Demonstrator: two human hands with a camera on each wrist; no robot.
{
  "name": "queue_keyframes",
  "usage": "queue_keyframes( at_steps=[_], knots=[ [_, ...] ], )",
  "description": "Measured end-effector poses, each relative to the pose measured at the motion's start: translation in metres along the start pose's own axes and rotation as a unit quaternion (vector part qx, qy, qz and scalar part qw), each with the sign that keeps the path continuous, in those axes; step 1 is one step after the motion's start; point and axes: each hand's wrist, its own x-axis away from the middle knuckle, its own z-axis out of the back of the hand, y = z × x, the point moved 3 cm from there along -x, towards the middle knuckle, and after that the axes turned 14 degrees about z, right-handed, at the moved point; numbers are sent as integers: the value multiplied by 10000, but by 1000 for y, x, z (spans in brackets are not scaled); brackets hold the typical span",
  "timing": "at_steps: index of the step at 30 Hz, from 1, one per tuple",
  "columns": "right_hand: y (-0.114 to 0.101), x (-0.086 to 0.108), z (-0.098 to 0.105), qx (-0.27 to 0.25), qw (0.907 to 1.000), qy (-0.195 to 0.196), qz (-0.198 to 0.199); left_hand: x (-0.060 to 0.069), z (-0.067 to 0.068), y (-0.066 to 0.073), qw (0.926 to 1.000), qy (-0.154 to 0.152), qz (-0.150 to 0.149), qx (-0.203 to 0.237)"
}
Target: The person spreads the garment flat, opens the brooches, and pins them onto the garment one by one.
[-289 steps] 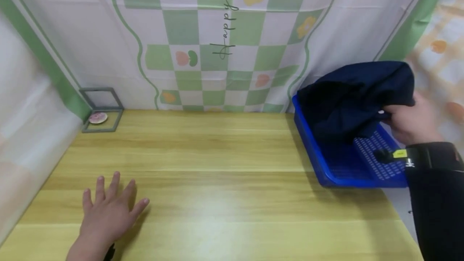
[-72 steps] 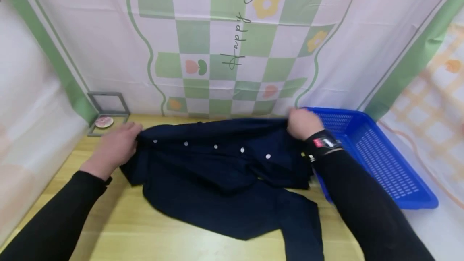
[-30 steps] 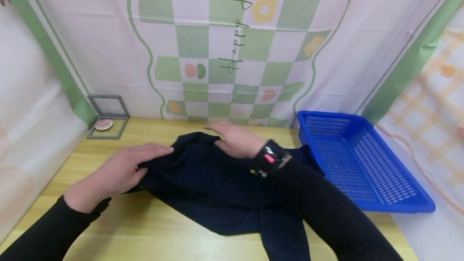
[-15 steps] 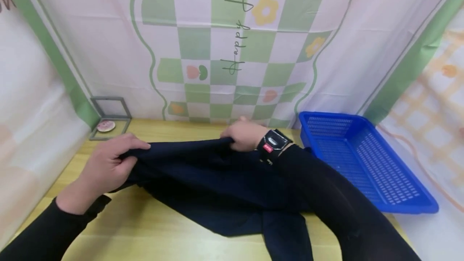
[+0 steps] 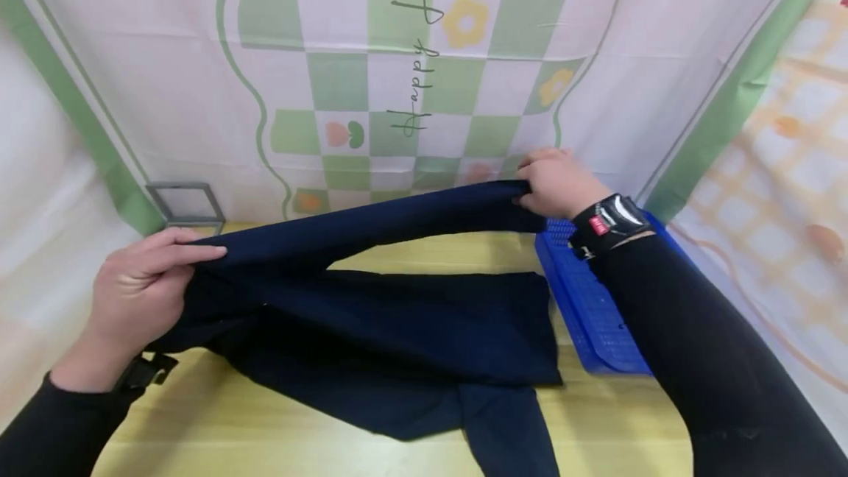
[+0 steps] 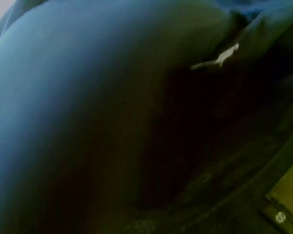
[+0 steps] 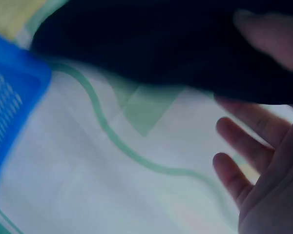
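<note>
A dark navy shirt (image 5: 411,322) lies across the wooden table, its body folded over. One long sleeve (image 5: 371,219) is stretched above it between both hands. At the left, my left hand (image 5: 142,285) pinches the shirt near the top of that sleeve, thumb underneath. My right hand (image 5: 563,182) pinches the sleeve's far end, raised near the basket's back corner. In the right wrist view the thumb and index finger meet the dark cloth (image 7: 151,44), while the other fingers (image 7: 244,146) stand free of it. Dark cloth (image 6: 78,97) fills most of the left wrist view.
A blue plastic basket (image 5: 576,308) stands at the table's right edge, partly behind the right forearm. A grey hinged frame (image 5: 188,201) sits at the back left, partly hidden by the left hand. Printed curtains (image 5: 338,79) close off the back and sides. Bare wood (image 5: 616,418) shows at the front right.
From the middle of the shirt, my right hand has moved right and up, drawing the sleeve out straight. My left hand has shifted left, still gripping cloth. Earlier, the shirt came out of the basket.
</note>
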Motion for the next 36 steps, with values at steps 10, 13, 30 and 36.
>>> queue_keyframes(
  at_steps=[10,13,30,36],
  knots=[
    [-24,27,-32,-810,9959,334,-201,9,0,-16,9900,-361,669,-1186],
    [-57,29,-63,-1092,9936,-263,-86,12,3,-20,9850,-271,833,-1487],
    [-126,47,-155,-1151,9684,-2139,-570,20,9,-26,9737,262,1004,-2027],
    [-120,44,-159,-943,9761,-1920,-386,20,7,-28,9703,133,1119,-2142]
  ],
)
